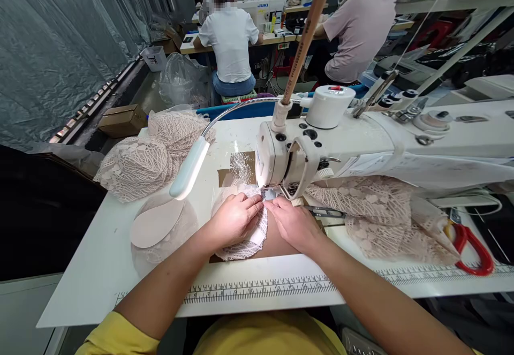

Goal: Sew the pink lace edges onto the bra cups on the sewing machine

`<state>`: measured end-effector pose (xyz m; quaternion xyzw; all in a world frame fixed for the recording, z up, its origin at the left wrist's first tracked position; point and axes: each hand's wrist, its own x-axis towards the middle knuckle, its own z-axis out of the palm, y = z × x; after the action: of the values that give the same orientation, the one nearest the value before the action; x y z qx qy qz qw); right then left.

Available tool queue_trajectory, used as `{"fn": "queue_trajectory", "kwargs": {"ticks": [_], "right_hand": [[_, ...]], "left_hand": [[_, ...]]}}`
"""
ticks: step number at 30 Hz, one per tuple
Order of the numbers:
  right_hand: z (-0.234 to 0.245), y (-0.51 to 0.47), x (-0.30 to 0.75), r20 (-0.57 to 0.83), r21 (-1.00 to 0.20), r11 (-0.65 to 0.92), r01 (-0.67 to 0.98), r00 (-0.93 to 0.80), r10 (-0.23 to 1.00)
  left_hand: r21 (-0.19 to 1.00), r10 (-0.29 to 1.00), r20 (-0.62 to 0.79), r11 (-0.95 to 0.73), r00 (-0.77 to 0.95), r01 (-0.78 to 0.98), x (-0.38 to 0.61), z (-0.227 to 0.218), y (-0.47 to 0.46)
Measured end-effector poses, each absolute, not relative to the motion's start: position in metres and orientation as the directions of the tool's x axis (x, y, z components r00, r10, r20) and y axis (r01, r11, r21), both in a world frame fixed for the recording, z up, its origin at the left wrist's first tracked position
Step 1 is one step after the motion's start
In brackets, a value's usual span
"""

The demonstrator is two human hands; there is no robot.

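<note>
A pale pink lace piece (257, 237), rounded and cup-like, lies under the head of a white sewing machine (267, 162). My left hand (236, 218) rests over it, its closed fingertips gripping the lace close to the presser foot (270, 193). From the other side my right hand (295, 225) pinches the edge of the same piece beside the foot, thumb and fingers together. The needle and the exact stitching spot are mostly hidden by my fingers. Left of my left hand lies a smooth beige oval pad (157, 224) on sheer fabric (185, 220).
Stacked lace cups (132, 167) sit at the table's left rear. A lamp (188, 170) hangs over the table. More lace (377, 216) and red-handled scissors (476, 250) lie at right. A printed ruler (257, 289) runs along the front edge. Two people sit at machines ahead.
</note>
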<state>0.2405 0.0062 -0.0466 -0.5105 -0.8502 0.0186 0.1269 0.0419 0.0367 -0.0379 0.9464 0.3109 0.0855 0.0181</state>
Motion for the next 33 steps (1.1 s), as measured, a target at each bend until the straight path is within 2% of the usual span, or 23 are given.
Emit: {"fn": "queue_trajectory", "kwargs": {"ticks": [16, 21, 28, 33], "right_hand": [[-0.047, 0.006, 0.239, 0.156, -0.117, 0.458, 0.881, -0.439, 0.885], [-0.046, 0.007, 0.240, 0.143, -0.147, 0.455, 0.878, -0.437, 0.888], [-0.047, 0.006, 0.246, 0.132, -0.251, 0.475, 0.844, -0.456, 0.880], [-0.050, 0.006, 0.247, 0.128, -0.239, 0.468, 0.851, -0.450, 0.884]], "left_hand": [[0.127, 0.566, 0.169, -0.825, 0.807, 0.551, 0.039, -0.041, 0.046], [0.147, 0.554, 0.213, -0.833, 0.805, 0.534, 0.039, -0.044, 0.049], [0.185, 0.553, 0.235, -0.833, 0.800, 0.521, 0.037, -0.044, 0.052], [0.208, 0.568, 0.255, -0.822, 0.782, 0.530, 0.036, -0.044, 0.052]]}}
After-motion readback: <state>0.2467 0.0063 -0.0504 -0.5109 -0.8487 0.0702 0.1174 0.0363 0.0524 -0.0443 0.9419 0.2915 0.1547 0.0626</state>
